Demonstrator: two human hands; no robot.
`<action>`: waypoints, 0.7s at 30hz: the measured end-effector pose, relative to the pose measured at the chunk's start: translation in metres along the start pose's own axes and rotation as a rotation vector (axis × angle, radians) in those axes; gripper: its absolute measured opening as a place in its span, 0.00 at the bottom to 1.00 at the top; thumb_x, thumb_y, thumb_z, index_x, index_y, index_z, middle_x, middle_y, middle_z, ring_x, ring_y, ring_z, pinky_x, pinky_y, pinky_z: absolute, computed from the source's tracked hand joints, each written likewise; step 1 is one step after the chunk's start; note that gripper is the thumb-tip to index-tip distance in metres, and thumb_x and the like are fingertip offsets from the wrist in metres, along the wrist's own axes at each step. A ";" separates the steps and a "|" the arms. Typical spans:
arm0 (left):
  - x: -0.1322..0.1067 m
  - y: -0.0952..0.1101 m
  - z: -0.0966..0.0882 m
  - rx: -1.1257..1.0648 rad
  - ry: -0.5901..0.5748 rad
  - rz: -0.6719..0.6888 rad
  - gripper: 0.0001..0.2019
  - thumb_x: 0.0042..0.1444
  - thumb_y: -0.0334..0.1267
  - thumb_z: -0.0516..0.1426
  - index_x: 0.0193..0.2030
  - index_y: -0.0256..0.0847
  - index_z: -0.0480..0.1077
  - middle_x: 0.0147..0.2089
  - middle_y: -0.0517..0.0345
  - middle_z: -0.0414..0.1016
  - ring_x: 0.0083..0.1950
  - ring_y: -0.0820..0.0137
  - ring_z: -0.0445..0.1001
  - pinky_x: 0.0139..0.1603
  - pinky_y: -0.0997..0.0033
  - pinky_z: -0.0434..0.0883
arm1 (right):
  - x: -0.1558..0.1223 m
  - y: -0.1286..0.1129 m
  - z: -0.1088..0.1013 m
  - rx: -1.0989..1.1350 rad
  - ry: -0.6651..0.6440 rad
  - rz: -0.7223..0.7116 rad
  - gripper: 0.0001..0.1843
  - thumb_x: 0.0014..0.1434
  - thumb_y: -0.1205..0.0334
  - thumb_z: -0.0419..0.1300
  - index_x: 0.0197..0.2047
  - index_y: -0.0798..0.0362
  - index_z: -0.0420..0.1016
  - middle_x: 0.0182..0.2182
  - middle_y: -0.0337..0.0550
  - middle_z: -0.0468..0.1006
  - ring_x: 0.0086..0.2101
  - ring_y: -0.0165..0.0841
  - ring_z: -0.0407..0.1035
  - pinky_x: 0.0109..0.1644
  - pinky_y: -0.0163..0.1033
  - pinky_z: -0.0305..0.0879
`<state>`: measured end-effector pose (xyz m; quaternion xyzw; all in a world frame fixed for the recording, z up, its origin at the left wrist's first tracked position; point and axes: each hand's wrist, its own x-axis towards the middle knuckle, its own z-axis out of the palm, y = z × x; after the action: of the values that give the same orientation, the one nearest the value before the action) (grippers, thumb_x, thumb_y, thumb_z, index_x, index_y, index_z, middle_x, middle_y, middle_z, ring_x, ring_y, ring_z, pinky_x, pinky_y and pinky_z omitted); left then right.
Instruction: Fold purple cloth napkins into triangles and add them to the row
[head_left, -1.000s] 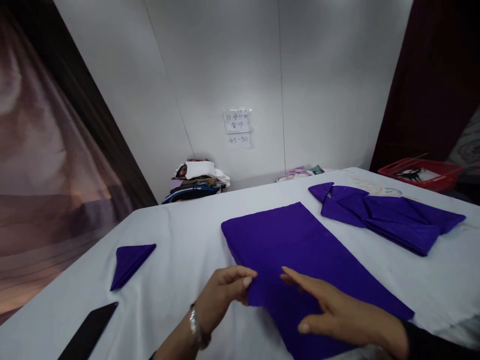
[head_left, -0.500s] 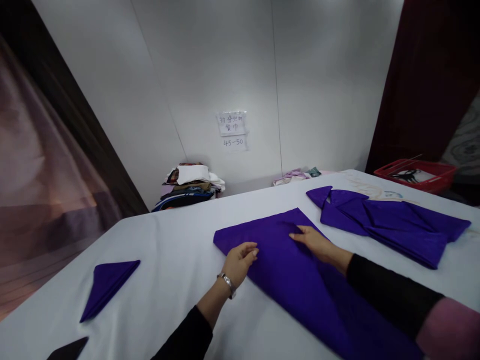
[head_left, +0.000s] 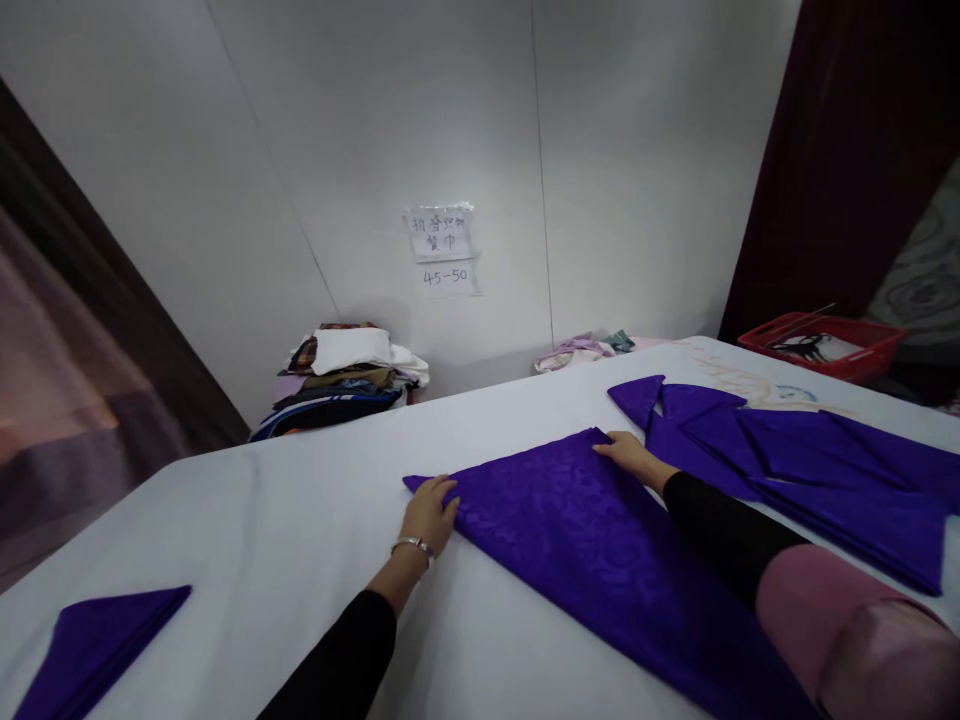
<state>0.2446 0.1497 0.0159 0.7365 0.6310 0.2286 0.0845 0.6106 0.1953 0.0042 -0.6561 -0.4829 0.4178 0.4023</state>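
A purple patterned cloth napkin (head_left: 555, 500) lies folded over on the white table in front of me, its lower part running off the bottom of the view. At its left point, my left hand (head_left: 429, 515) has its fingers closed over the edge. My right hand (head_left: 630, 455) pinches the far right corner. A small folded purple napkin (head_left: 97, 645) rests at the lower left, cut off by the frame. More folded purple napkins (head_left: 817, 470) lie overlapping on the right, just beyond my right hand.
A white cloth covers the table (head_left: 315, 540). Behind its far edge is a stack of folded clothes (head_left: 337, 375), with a smaller cloth heap (head_left: 577, 352) farther right. A red basket (head_left: 862, 350) stands at the far right. Handwritten paper signs (head_left: 446, 245) hang on the wall.
My left hand moved left onto the napkin's left point, and my right hand reached its far corner. The top layer now lies flatter, showing its pattern. My view shifted slightly right.
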 end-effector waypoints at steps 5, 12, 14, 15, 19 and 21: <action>0.030 -0.016 0.006 0.161 -0.040 0.007 0.16 0.55 0.31 0.50 0.51 0.39 0.68 0.56 0.48 0.69 0.60 0.59 0.62 0.60 0.56 0.57 | 0.011 0.007 -0.006 -0.019 0.002 -0.052 0.05 0.47 0.63 0.60 0.24 0.55 0.70 0.18 0.36 0.71 0.21 0.28 0.65 0.23 0.31 0.57; 0.038 -0.039 0.000 0.250 -0.077 0.065 0.12 0.55 0.36 0.53 0.46 0.39 0.71 0.42 0.50 0.74 0.50 0.62 0.68 0.53 0.63 0.61 | 0.004 0.003 -0.009 0.091 -0.156 -0.084 0.09 0.49 0.57 0.60 0.28 0.55 0.70 0.19 0.37 0.73 0.20 0.28 0.66 0.26 0.33 0.62; 0.035 -0.046 -0.002 0.254 -0.082 0.082 0.11 0.55 0.36 0.53 0.44 0.40 0.71 0.42 0.52 0.73 0.49 0.64 0.68 0.52 0.65 0.61 | 0.002 -0.003 -0.010 0.121 -0.195 -0.102 0.12 0.49 0.54 0.60 0.32 0.55 0.71 0.23 0.38 0.75 0.23 0.29 0.68 0.29 0.34 0.64; 0.034 -0.049 -0.003 0.256 -0.084 0.089 0.10 0.55 0.37 0.53 0.42 0.40 0.71 0.42 0.53 0.73 0.48 0.64 0.68 0.51 0.66 0.61 | 0.002 -0.006 -0.011 0.133 -0.205 -0.114 0.13 0.50 0.53 0.59 0.35 0.54 0.71 0.26 0.39 0.76 0.24 0.29 0.69 0.30 0.34 0.65; 0.032 -0.054 -0.006 0.257 -0.090 0.107 0.07 0.54 0.35 0.53 0.35 0.40 0.72 0.38 0.54 0.73 0.44 0.65 0.69 0.48 0.66 0.62 | 0.011 -0.009 -0.011 0.106 -0.162 -0.128 0.13 0.48 0.51 0.60 0.30 0.53 0.69 0.23 0.37 0.74 0.22 0.28 0.66 0.27 0.33 0.62; 0.033 -0.055 -0.008 0.254 -0.094 0.106 0.05 0.53 0.34 0.53 0.31 0.40 0.71 0.35 0.53 0.73 0.42 0.64 0.69 0.45 0.66 0.63 | 0.018 -0.005 -0.009 0.048 -0.125 -0.120 0.13 0.46 0.53 0.61 0.25 0.54 0.68 0.18 0.35 0.70 0.19 0.27 0.63 0.23 0.32 0.58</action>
<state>0.1955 0.1904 0.0080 0.7834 0.6105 0.1162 0.0079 0.6206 0.2130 0.0086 -0.5888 -0.5353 0.4444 0.4115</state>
